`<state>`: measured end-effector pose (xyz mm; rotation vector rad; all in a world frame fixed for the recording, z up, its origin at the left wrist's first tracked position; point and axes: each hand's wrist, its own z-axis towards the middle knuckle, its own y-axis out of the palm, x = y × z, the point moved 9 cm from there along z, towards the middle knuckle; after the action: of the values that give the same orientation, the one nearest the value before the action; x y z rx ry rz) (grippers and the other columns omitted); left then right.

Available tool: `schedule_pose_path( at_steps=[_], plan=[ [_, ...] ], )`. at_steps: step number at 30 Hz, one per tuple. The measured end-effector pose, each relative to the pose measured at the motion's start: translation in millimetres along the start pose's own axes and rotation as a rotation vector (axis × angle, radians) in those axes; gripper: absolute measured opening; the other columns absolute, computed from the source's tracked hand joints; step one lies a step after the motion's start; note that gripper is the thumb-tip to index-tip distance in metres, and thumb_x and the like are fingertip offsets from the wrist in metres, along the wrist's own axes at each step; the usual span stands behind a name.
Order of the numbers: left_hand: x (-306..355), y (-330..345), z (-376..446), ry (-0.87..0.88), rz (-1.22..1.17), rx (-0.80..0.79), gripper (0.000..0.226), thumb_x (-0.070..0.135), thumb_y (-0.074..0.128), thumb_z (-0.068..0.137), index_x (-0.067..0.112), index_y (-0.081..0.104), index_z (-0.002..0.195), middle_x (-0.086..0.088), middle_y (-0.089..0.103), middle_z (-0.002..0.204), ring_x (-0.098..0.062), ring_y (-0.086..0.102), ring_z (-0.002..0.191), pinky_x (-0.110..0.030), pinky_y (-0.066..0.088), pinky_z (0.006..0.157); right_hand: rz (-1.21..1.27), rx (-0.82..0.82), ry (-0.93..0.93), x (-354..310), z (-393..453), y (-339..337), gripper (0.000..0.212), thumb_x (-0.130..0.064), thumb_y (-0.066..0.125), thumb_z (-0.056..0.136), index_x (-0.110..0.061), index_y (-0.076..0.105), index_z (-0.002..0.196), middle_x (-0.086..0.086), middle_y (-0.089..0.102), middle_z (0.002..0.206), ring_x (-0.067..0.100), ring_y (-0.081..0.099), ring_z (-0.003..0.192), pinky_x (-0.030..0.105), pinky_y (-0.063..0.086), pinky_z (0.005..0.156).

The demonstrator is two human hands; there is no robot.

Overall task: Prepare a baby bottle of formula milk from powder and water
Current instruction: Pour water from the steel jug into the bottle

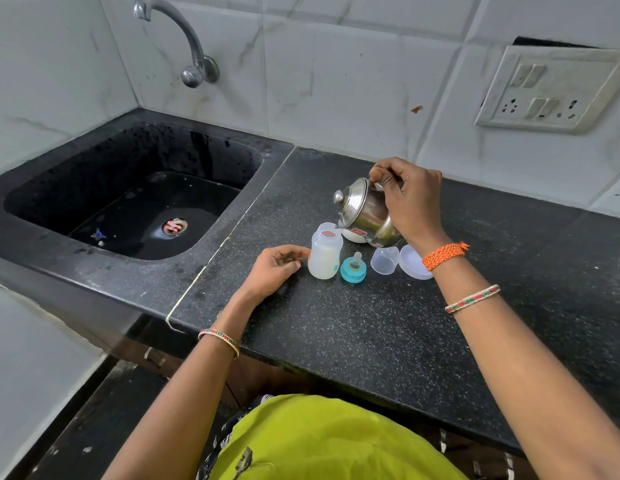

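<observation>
A clear baby bottle point(324, 252) stands open on the black counter point(370, 334), holding pale liquid. My right hand point(410, 199) grips a small steel lidded pot point(365, 213), tilted with its spout over the bottle's mouth. My left hand point(275, 268) rests on the counter just left of the bottle, fingers loosely curled, fingertips near its side, holding nothing. A teal collar with its teat point(353, 268) sits right of the bottle. Beside that lie a clear cap point(384, 259) and a white lid point(413, 262). A white tub point(354, 234) is mostly hidden behind the pot.
A black sink point(128, 202) with a drain sits to the left, under a steel tap point(183, 39). A switchboard point(551, 90) is on the tiled wall at the right. The counter's front edge runs below my forearms.
</observation>
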<state>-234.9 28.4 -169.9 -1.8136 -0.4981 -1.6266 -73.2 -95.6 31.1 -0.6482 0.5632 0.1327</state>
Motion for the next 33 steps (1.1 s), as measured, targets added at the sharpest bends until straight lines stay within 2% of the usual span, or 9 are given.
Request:
schedule_pose_path(
  at_steps=[2,4,8,11,14,16,21,25,33],
  plan=[
    [-0.3,0.1,-0.2,-0.003,-0.009,0.0,0.035,-0.008,0.051,0.089,0.015,0.068,0.108,-0.001,0.07,0.113,-0.013,0.064,0.111,-0.03,0.048,0.101,-0.003,0.009,-0.026,-2.1,1.1,-0.5,0.019,-0.031,0.06,0.091,-0.017,0.073,0.09,-0.002,0.073,0.079,0.022,0.066,0.076,0.047,0.043,0.09],
    [-0.2,0.3,0.0,-0.007,-0.014,0.0,0.035,-0.009,0.051,0.089,0.016,0.068,0.107,0.0,0.07,0.112,-0.013,0.064,0.111,-0.028,0.048,0.1,-0.029,0.008,-0.068,-6.7,2.5,1.1,0.017,-0.031,0.061,0.091,-0.019,0.072,0.089,-0.004,0.073,0.078,0.018,0.063,0.074,0.038,0.033,0.084],
    [-0.6,0.1,0.3,-0.009,-0.017,0.006,0.035,-0.007,0.051,0.089,0.018,0.068,0.107,0.0,0.07,0.112,-0.016,0.064,0.112,-0.03,0.05,0.097,-0.076,-0.048,-0.157,-18.5,5.2,9.1,0.016,-0.031,0.059,0.092,-0.021,0.072,0.089,-0.008,0.07,0.075,0.01,0.052,0.07,0.03,0.02,0.076],
    [-2.3,-0.6,0.2,-0.017,-0.011,0.014,0.034,-0.005,0.051,0.09,0.018,0.069,0.107,0.001,0.071,0.112,-0.024,0.067,0.104,-0.045,0.05,0.093,-0.103,-0.089,-0.224,-28.0,4.8,13.9,0.017,-0.029,0.058,0.092,-0.019,0.072,0.091,-0.013,0.066,0.077,0.008,0.047,0.071,0.033,0.02,0.077],
    [-0.6,-0.8,-0.9,-0.013,-0.008,0.018,0.038,-0.006,0.051,0.089,0.025,0.07,0.101,0.005,0.072,0.108,-0.015,0.067,0.105,-0.035,0.051,0.096,-0.14,-0.096,-0.289,-37.9,4.5,15.2,0.021,-0.032,0.057,0.092,-0.017,0.072,0.089,-0.017,0.056,0.074,0.005,0.041,0.07,0.032,0.018,0.077],
    [0.8,-0.8,-2.1,-0.013,-0.008,0.023,0.039,-0.006,0.051,0.089,0.027,0.07,0.099,0.006,0.072,0.107,-0.012,0.066,0.106,-0.03,0.051,0.095,-0.16,-0.114,-0.312,-41.0,5.5,16.8,0.023,-0.033,0.055,0.092,-0.017,0.071,0.089,-0.013,0.061,0.072,0.006,0.04,0.07,0.031,0.016,0.076],
    [-2.0,-2.1,-1.4,-0.024,-0.001,0.039,0.036,-0.004,0.051,0.09,0.023,0.07,0.103,0.006,0.072,0.109,-0.041,0.063,0.093,-0.057,0.046,0.09,-0.166,-0.122,-0.325,-41.9,5.5,17.4,0.022,-0.03,0.055,0.093,-0.016,0.071,0.089,-0.001,0.07,0.074,0.008,0.043,0.071,0.033,0.019,0.077],
    [-2.4,-1.9,-1.8,-0.033,-0.008,0.039,0.036,-0.004,0.051,0.09,0.025,0.071,0.101,0.006,0.072,0.108,-0.032,0.057,0.089,-0.056,0.044,0.088,-0.176,-0.116,-0.332,-41.2,5.4,16.6,0.021,-0.029,0.056,0.093,-0.016,0.071,0.09,-0.001,0.071,0.076,0.011,0.048,0.071,0.034,0.02,0.078],
    [1.9,-1.7,-3.9,-0.027,0.011,0.041,0.038,-0.005,0.051,0.09,0.026,0.071,0.099,0.008,0.073,0.103,-0.04,0.061,0.09,-0.052,0.045,0.084,-0.111,-0.09,-0.253,-27.6,5.8,13.0,0.021,-0.03,0.056,0.093,-0.017,0.072,0.09,-0.003,0.072,0.077,0.01,0.049,0.07,0.035,0.022,0.078]
  ],
)
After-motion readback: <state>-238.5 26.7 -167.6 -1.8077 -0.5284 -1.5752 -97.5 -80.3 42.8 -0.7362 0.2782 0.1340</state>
